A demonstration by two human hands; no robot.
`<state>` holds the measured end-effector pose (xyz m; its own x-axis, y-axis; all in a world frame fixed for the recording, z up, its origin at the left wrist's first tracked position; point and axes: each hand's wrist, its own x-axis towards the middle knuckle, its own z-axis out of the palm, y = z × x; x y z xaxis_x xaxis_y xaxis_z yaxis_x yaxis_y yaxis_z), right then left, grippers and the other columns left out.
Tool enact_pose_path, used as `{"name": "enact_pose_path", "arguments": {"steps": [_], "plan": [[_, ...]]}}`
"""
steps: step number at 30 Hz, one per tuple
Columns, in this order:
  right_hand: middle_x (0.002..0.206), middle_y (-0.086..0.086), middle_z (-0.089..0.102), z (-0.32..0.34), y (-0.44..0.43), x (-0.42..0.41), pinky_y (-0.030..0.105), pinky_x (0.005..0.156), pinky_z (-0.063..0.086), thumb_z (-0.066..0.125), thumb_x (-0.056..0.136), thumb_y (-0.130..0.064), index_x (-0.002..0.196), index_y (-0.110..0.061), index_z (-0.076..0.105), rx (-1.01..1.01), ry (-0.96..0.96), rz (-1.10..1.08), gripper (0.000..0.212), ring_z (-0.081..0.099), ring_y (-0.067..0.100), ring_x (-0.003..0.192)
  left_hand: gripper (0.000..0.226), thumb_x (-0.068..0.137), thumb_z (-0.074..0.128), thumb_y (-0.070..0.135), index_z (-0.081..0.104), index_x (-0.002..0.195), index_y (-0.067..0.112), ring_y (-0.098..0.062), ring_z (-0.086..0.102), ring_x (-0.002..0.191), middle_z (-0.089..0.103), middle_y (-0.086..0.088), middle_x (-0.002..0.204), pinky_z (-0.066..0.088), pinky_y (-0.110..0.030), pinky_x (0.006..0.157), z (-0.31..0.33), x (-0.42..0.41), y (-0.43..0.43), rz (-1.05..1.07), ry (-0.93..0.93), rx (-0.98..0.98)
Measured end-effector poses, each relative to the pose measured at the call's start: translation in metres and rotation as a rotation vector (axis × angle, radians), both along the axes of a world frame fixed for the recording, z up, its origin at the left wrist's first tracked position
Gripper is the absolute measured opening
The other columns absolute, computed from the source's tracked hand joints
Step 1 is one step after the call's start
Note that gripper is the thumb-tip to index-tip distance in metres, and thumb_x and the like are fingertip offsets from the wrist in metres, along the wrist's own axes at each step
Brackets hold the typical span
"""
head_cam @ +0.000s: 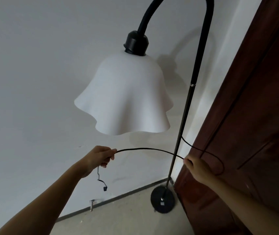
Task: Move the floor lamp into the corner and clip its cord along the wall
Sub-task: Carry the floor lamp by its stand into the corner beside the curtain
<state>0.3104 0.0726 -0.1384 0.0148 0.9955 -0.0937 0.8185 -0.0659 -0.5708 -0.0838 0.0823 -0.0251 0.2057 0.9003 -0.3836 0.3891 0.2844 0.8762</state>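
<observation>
Wall point(33, 82): plain pale surface behind and left of the floor lamp; a dark baseboard strip runs along its foot.
Door stop point(91, 204): short metal peg at the wall's foot, well left of the lamp base.
Left hand point(99, 156): left of the lamp pole, below the shade; forearm reaching up from the lower left, fingers closed around the cord, knuckles towards the wall.
Thin lead point(100, 179): kinked dark strand hanging below the left hand, ending in a small dark piece; what it is cannot be told.
Cord point(149, 148): thin black line arching between the two hands, crossing in front of the pole, then looping right of it against the door and back up to the pole.
Floor lamp point(184, 116): in the corner, slim dark pole, curved black neck, round black base point(162, 199) on the floor.
Shade point(125, 95): white, smooth, bell-shaped with a wavy rim, hanging left of the pole.
Right hand point(197, 168): just right of the pole, fingertips pinched on the cord.
Door point(254, 116): dark reddish-brown panelled wood, right of the lamp, close beside its base.
</observation>
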Motion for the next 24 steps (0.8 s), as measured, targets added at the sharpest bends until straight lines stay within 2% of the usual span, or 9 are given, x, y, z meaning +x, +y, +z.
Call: {"name": "enact_pose_path", "arguments": {"steps": [3,6,9,12,16,18,21,22,24], "plan": [[0.065,0.0,0.061,-0.02,-0.012,0.011,0.041,0.067,0.05,0.056,0.095,-0.026,0.076,-0.019,0.056,-0.074,0.004,0.002,0.02,0.062,0.021,0.068,0.041,0.087,0.064,0.034,0.056,0.051,0.015,-0.014,0.037,0.052,0.037,0.004,0.05,0.036,-0.029,0.057,-0.011,0.003,0.004,0.017,0.019,0.024],[0.072,-0.011,0.063,-0.026,-0.02,0.002,0.031,0.071,0.052,0.061,0.092,-0.028,0.078,-0.026,0.058,-0.131,0.098,0.041,0.014,0.064,0.013,0.077,0.049,0.083,0.069,0.033,0.043,0.042,0.02,-0.016,0.035,0.05,0.035,0.002,0.049,0.033,-0.032,0.059,-0.022,0.02,0.008,0.055,0.002,0.045],[0.072,-0.015,0.064,-0.016,-0.01,0.0,0.02,0.063,0.047,0.066,0.089,-0.027,0.08,-0.027,0.062,0.105,0.188,-0.107,0.01,0.067,0.01,0.077,0.049,0.08,0.072,0.024,0.039,0.044,0.019,-0.018,0.032,0.048,0.031,0.0,0.049,0.031,-0.033,0.057,-0.033,0.038,0.011,0.085,0.003,0.043],[0.082,-0.011,0.067,0.011,0.016,0.007,0.025,0.067,0.05,0.068,0.086,-0.033,0.087,-0.029,0.062,0.404,0.33,-0.223,0.007,0.066,0.01,0.08,0.046,0.079,0.072,0.02,0.039,0.047,0.016,-0.017,0.031,0.049,0.029,0.0,0.048,0.029,-0.032,0.054,-0.045,0.056,0.01,0.095,0.028,0.025],[0.098,-0.02,0.067,0.055,0.062,0.004,0.017,0.08,0.045,0.054,0.084,-0.065,0.099,-0.04,0.061,0.357,0.567,-0.12,0.03,0.061,-0.004,0.097,0.046,0.08,0.071,0.019,0.039,0.046,0.016,-0.016,0.03,0.049,0.029,0.001,0.048,0.027,-0.03,0.052,-0.06,0.077,0.004,0.172,0.054,-0.011],[0.088,-0.018,0.07,0.068,0.082,-0.007,0.014,0.076,0.046,0.045,0.082,-0.074,0.089,-0.039,0.065,0.292,0.659,-0.043,0.04,0.064,-0.002,0.087,0.05,0.08,0.071,0.019,0.038,0.042,0.02,-0.016,0.029,0.046,0.03,0.004,0.045,0.027,-0.03,0.052,-0.066,0.085,0.0,0.22,0.07,-0.03],[0.063,0.001,0.064,0.074,0.1,-0.028,0.037,0.071,0.05,0.042,0.089,-0.067,0.071,-0.024,0.061,0.238,0.814,0.061,0.051,0.062,0.03,0.068,0.054,0.081,0.07,0.019,0.038,0.037,0.02,-0.016,0.03,0.044,0.032,0.007,0.042,0.028,-0.029,0.052,-0.073,0.093,-0.009,0.297,0.095,-0.049],[0.056,-0.002,0.056,0.075,0.102,-0.035,0.042,0.064,0.046,0.042,0.091,-0.063,0.065,-0.02,0.055,0.235,0.851,0.087,0.051,0.054,0.032,0.059,0.054,0.081,0.07,0.019,0.038,0.037,0.02,-0.017,0.03,0.044,0.032,0.006,0.042,0.028,-0.029,0.052,-0.075,0.094,-0.013,0.335,0.095,-0.051],[0.05,-0.01,0.04,0.077,0.103,-0.047,0.036,0.051,0.033,0.045,0.09,-0.057,0.06,-0.019,0.041,0.22,0.939,0.112,0.049,0.038,0.019,0.048,0.051,0.08,0.07,0.02,0.039,0.04,0.02,-0.016,0.031,0.043,0.034,0.005,0.043,0.029,-0.029,0.051,-0.078,0.096,-0.023,0.401,0.095,-0.057]]}}
